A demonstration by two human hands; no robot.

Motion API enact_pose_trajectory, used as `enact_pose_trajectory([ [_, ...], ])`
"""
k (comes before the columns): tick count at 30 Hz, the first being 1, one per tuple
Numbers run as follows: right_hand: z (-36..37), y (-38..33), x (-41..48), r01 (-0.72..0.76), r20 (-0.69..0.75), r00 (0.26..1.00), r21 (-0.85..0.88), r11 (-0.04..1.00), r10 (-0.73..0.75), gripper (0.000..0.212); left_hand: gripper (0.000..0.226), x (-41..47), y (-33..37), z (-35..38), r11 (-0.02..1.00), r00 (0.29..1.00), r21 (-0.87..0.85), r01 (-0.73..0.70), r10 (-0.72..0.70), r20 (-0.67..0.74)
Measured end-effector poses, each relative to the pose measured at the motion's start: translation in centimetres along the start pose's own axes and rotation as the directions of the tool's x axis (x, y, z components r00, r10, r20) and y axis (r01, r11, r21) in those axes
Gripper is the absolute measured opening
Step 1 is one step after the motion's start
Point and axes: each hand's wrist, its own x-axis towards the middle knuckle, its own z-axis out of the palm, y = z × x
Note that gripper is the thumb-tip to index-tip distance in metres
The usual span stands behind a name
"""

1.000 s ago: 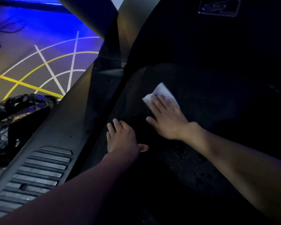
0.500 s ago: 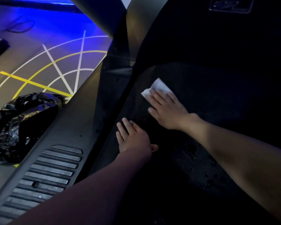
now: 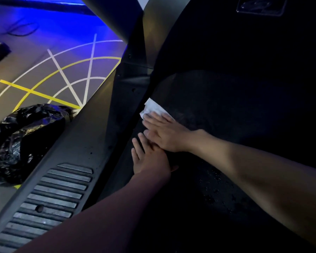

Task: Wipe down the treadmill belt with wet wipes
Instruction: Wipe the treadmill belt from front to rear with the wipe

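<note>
The floor [image 3: 44, 57] lay left of the belt [image 3: 226, 115], grey under blue light and marked with white and yellow lines. The belt itself was black and filled the middle and right of the view, too dark at its near end to make out detail. Beyond the belt's far end rose a dark curved hood [image 3: 226, 42]. Along the belt's left edge ran a grey rail [image 3: 84, 143], with a ribbed tread [image 3: 53, 194] on its near part. A crumpled black bag [image 3: 22, 143] sat on the floor left of the belt, just beside the rail.

Both bare forearms reached out over the belt. The right hand [image 3: 166, 134] lay palm down near the belt's left edge, its fingers [image 3: 153, 118] straight and released, pressing the wipe [image 3: 152, 107] flat without curling round it. The left hand [image 3: 150, 161] rested palm down on the belt just nearer, its fingers [image 3: 136, 148] also straight and grasping nothing. The right hand's heel overlapped some of the left fingertips.

The white wipe sat on the belt at its left edge, half under the right fingers, its far corner showing. Pale specks dotted the belt nearer the person.
</note>
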Motion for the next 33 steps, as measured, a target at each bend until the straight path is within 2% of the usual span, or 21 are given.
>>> enact_pose_trajectory([
  [1, -0.3, 0.8, -0.1, 0.011, -0.019, 1.000, 0.030, 0.999, -0.010, 0.058, 0.117, -0.1, -0.1, 0.0, 1.000, 1.000, 0.005, -0.001, 0.001, -0.005],
  [4, -0.2, 1.6, -0.7, -0.129, -0.110, 0.985, 0.026, 0.991, 0.131, 0.062, 0.114, -0.1, 0.0, -0.2, 1.000, 1.000, -0.002, -0.005, 0.005, -0.005],
  [7, 1.2, 0.4, -2.0, -0.066, -0.036, 0.997, -0.035, 0.997, 0.065, 0.065, 0.113, -0.2, -0.1, -0.1, 1.000, 1.000, -0.012, -0.020, 0.020, -0.011],
  [9, 1.0, 0.9, -2.8, -0.029, -0.038, 0.999, 0.001, 1.000, 0.029, 0.063, 0.112, -0.3, -0.3, 0.0, 1.000, 0.999, -0.005, -0.023, 0.023, -0.024],
  [12, 0.3, 1.4, -2.9, -0.212, -0.137, 0.964, 0.131, 0.968, 0.230, 0.063, 0.112, -0.2, -0.3, 0.0, 0.999, 0.999, -0.018, -0.028, 0.027, -0.025],
  [13, 0.6, 0.7, -2.9, -0.221, -0.145, 0.960, 0.124, 0.967, 0.238, 0.064, 0.112, -0.2, -0.2, 0.0, 0.999, 0.999, -0.026, -0.026, 0.026, -0.027],
  [15, 1.7, -0.5, -3.6, -0.121, -0.119, 0.985, 0.063, 0.991, 0.128, 0.063, 0.112, -0.2, -0.3, 0.0, 0.999, 0.999, -0.025, -0.032, 0.031, -0.042],
  [17, 1.9, -0.1, -5.1, -0.049, -0.101, 0.993, 0.100, 0.994, 0.059, 0.063, 0.112, -0.3, -0.5, 0.2, 0.999, 0.997, -0.020, -0.041, 0.040, -0.061],
  [18, 1.6, 0.7, -5.4, -0.075, -0.113, 0.990, 0.108, 0.991, 0.087, 0.064, 0.112, -0.3, -0.6, 0.2, 0.999, 0.997, -0.018, -0.045, 0.043, -0.063],
  [21, 1.0, 2.3, -5.7, -0.295, -0.159, 0.941, 0.040, 0.955, 0.298, 0.065, 0.112, -0.4, -0.5, 0.0, 0.999, 0.997, -0.001, -0.050, 0.049, -0.057],
  [22, 1.3, 2.0, -5.7, -0.304, -0.165, 0.940, -0.011, 0.952, 0.299, 0.066, 0.111, -0.4, -0.5, 0.0, 0.999, 0.997, -0.003, -0.048, 0.048, -0.060],
  [23, 1.9, 1.4, -6.1, -0.269, -0.150, 0.955, -0.058, 0.962, 0.258, 0.067, 0.110, -0.4, -0.4, -0.1, 0.999, 0.997, -0.005, -0.051, 0.050, -0.061],
  [25, 3.4, 0.3, -7.7, -0.098, -0.099, 0.991, -0.094, 0.991, 0.089, 0.066, 0.107, -0.4, -0.3, -0.1, 0.999, 0.996, 0.011, -0.053, 0.053, -0.068],
  [27, 4.0, 1.0, -9.5, 0.007, -0.076, 0.997, -0.152, 0.988, -0.019, 0.065, 0.107, -0.5, -0.3, -0.2, 0.999, 0.998, 0.030, -0.040, 0.042, -0.049],
  [28, 3.7, 1.9, -9.9, -0.022, -0.100, 0.995, -0.174, 0.985, 0.004, 0.065, 0.109, -0.7, 0.0, -0.3, 0.999, 0.999, 0.036, -0.034, 0.035, -0.036],
  [31, 2.5, 3.8, -9.9, -0.277, -0.157, 0.954, -0.130, 0.952, 0.256, 0.064, 0.105, -0.9, 0.7, -0.6, 0.992, 0.996, 0.112, -0.060, 0.067, -0.058],
  [33, 2.8, 3.1, -10.6, -0.263, -0.140, 0.959, -0.124, 0.957, 0.246, 0.064, 0.093, -1.2, 1.3, -0.3, 0.962, 0.973, 0.216, -0.166, 0.196, -0.123],
])
